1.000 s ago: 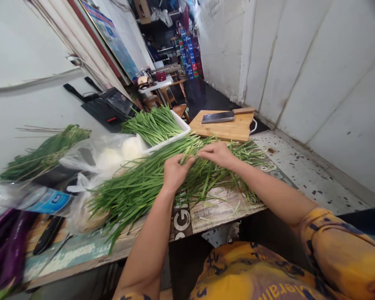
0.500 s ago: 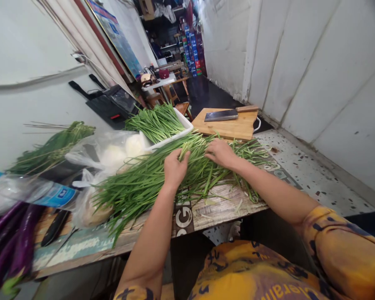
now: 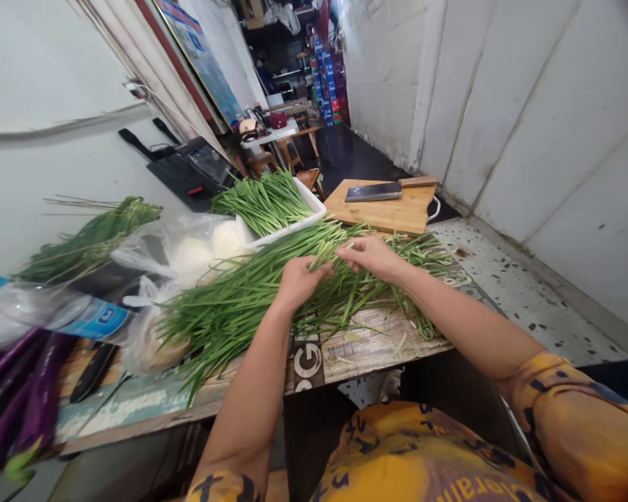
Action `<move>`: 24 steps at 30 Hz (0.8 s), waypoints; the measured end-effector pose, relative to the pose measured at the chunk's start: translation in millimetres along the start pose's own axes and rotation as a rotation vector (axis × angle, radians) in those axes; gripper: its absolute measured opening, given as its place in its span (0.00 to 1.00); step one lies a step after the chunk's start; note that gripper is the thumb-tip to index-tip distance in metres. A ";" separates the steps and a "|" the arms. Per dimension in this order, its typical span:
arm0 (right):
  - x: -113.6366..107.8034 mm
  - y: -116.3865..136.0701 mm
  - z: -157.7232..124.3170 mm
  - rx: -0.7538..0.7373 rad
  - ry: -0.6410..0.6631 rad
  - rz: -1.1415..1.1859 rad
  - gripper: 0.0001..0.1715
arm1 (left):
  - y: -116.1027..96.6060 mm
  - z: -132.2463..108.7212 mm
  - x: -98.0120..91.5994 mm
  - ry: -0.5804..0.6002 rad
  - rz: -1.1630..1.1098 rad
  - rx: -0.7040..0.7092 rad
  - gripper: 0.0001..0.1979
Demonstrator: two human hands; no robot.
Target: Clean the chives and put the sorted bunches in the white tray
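A long pile of green garlic chives (image 3: 241, 286) lies across the wooden table, leaf ends to the left and pale stem ends to the right. My left hand (image 3: 301, 280) is closed around a small bunch of chives, the pale stems poking out past its fingers. Close to those stem ends, my right hand (image 3: 369, 256) pinches at a pale stem with thumb and forefinger. Only a small gap separates the two hands. Loose trimmed bits (image 3: 398, 345) lie on the table in front, and more scraps are heaped right of my right hand.
Behind the pile stands a white tray (image 3: 298, 224) of chives. A cleaver (image 3: 374, 192) lies on a cutting board (image 3: 345, 209) at the back right. Leftward are bagged white vegetables (image 3: 188, 254), a plastic bottle (image 3: 78, 317), purple eggplants (image 3: 45, 390) and a black-handled knife (image 3: 93, 373).
My left hand has turned and shifted slightly right, and my right hand has come in to meet it at the stem ends. The gap between them has narrowed.
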State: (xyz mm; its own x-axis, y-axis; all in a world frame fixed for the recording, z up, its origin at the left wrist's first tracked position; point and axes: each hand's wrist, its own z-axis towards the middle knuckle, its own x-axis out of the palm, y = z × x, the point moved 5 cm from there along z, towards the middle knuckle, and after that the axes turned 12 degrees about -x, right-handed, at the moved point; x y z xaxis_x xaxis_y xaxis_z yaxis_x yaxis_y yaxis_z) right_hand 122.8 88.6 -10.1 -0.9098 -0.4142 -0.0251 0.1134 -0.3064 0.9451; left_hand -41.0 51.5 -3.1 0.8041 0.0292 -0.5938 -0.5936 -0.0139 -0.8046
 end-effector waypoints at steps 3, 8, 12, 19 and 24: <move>4.8 -0.4 -0.7 0.030 0.015 0.154 0.23 | 4.1 1.3 1.7 0.031 -0.088 -0.043 0.16; 14.6 -8.8 -2.3 0.111 0.065 0.220 0.18 | 2.6 1.2 3.9 0.073 -0.185 -0.042 0.18; 10.0 -6.3 -1.9 -0.007 0.001 -0.128 0.12 | -2.3 -0.6 3.9 0.070 -0.097 -0.033 0.20; 7.5 3.3 -0.6 -0.059 0.191 -0.322 0.07 | -7.9 -2.0 2.8 0.004 0.144 0.048 0.19; -3.2 3.8 0.9 -0.103 0.117 -0.464 0.12 | -5.5 -0.2 -0.3 -0.075 0.246 0.099 0.14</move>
State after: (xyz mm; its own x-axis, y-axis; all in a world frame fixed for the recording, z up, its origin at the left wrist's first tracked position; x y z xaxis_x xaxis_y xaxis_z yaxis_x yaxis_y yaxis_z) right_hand 125.8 89.5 -6.2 -0.8236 -0.3056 -0.4778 -0.2489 -0.5621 0.7887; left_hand -37.9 51.4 1.5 0.6330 0.1115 -0.7661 -0.7739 0.0677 -0.6296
